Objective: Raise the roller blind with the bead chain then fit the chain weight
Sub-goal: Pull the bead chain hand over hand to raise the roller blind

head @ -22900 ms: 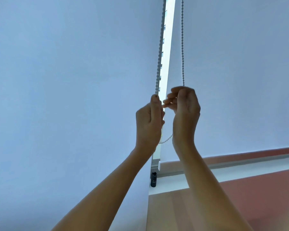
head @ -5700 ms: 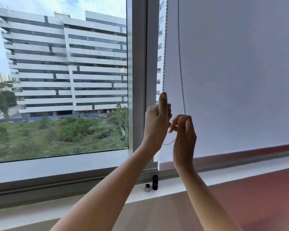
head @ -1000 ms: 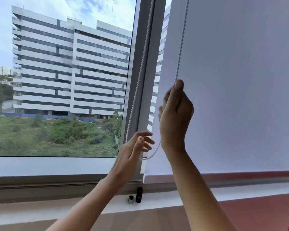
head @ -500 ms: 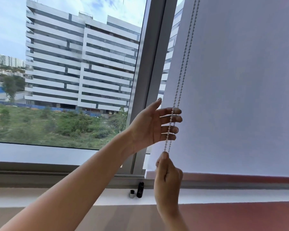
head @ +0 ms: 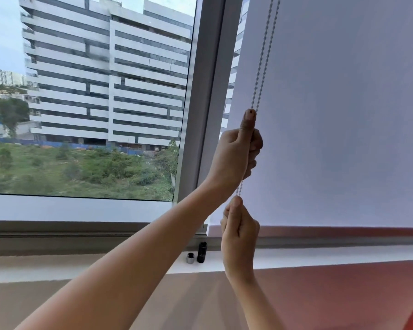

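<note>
The silver cap (head: 190, 258) and black chain weight (head: 201, 252) stand on the sill (head: 153, 265). The left hand (head: 236, 153) grips both strands of the bead chain (head: 260, 79). The right hand (head: 240, 231) pinches the loop's bottom. Hold the strands parallel and taut when fitting the weight.

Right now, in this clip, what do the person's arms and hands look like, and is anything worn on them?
The left forearm and right forearm are bare to the frame edge: no sleeves, watch, bracelets or gloves show. The left hand and right hand carry no visible rings. The left thumbnail looks dark, possibly polish.
</note>
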Motion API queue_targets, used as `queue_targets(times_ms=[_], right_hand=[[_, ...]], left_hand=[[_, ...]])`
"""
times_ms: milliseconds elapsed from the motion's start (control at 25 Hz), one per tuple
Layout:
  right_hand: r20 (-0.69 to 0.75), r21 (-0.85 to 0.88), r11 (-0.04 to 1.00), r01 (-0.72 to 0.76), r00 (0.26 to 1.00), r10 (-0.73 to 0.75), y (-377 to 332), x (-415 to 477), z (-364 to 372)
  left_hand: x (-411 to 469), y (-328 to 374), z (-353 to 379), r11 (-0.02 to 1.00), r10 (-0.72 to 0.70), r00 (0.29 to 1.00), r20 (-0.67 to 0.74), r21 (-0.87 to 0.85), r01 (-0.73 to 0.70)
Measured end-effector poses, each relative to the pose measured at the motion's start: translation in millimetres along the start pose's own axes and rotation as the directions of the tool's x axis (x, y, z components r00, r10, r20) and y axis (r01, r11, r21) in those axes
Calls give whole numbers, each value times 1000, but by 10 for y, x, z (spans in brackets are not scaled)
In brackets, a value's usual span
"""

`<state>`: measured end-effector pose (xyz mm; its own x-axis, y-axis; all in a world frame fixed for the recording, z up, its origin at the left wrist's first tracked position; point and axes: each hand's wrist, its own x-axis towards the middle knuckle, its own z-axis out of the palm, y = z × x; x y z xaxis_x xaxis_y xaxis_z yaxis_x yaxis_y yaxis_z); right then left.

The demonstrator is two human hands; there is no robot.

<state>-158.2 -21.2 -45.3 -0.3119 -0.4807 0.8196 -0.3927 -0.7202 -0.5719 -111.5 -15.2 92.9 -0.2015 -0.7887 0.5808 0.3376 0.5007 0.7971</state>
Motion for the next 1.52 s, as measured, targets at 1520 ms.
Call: queue_targets(times_ms=[1520], right_hand=[[-312, 8, 943, 333, 897, -314, -1242, 1532, 435]], left_hand=[[-633, -647, -579, 987, -73, 997, 39, 147, 66]])
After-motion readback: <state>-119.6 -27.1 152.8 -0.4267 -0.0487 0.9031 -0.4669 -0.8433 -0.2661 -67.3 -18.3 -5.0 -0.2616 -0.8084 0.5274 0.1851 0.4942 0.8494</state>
